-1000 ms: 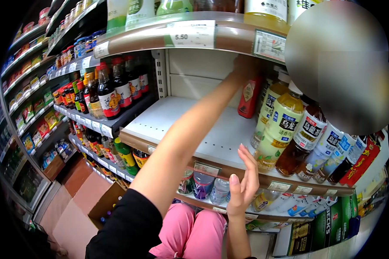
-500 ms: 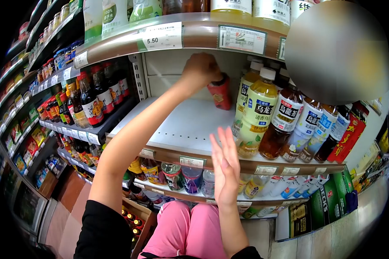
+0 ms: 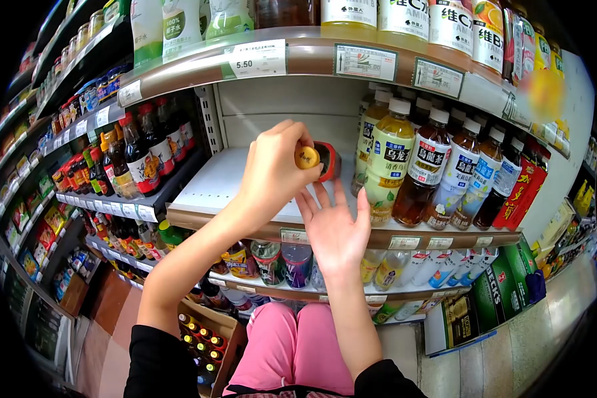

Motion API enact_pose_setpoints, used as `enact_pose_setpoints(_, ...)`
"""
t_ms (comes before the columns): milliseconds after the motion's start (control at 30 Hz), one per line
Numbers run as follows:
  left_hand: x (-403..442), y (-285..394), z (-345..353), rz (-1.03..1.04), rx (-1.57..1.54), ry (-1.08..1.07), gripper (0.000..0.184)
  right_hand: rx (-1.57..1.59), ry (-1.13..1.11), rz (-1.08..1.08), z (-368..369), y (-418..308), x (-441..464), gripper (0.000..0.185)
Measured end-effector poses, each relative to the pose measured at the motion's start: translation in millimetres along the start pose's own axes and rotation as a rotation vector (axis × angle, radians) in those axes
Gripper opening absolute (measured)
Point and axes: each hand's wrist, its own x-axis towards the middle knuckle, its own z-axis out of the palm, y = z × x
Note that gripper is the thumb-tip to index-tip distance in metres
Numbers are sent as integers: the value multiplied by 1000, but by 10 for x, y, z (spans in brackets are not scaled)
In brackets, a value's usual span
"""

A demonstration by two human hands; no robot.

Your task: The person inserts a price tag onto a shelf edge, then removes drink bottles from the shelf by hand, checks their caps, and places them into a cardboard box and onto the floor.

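Note:
My left hand (image 3: 278, 166) is wrapped around a bottle with a gold cap (image 3: 306, 157), a dark top and a red label. The bottle is tilted so that its cap points towards me, and it is above the front part of the white shelf (image 3: 209, 189). Part of it is hidden by my fingers. My right hand (image 3: 338, 235) is open at the shelf's front edge, palm up and fingers spread. Its fingertips are just below the red side of the bottle; whether they touch it I cannot tell.
To the right stand rows of tea bottles (image 3: 390, 159) and a red box (image 3: 523, 192). Sauce bottles (image 3: 139, 162) fill the shelf on the left. Overhead runs another shelf edge (image 3: 312, 60). A carton of bottles (image 3: 229, 325) sits on the floor by my knees.
My left hand has drawn the bottle from the back of the shelf towards me and tipped its cap my way. My right hand has turned palm up, lower down.

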Motion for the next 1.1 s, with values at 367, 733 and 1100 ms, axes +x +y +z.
enact_pose_setpoints(367, -572, 218, -111, 60, 72, 90, 28, 2, 13, 12, 75, 208, -247, 56)
enact_pose_setpoints(733, -1064, 582, -838, 239, 241, 228, 38, 29, -94, 215, 370, 594, -722, 70)
enact_pose_setpoints(1100, -1656, 896, -1683, 110, 517, 144, 41, 60, -13, 635, 558, 1161, -1206, 81)
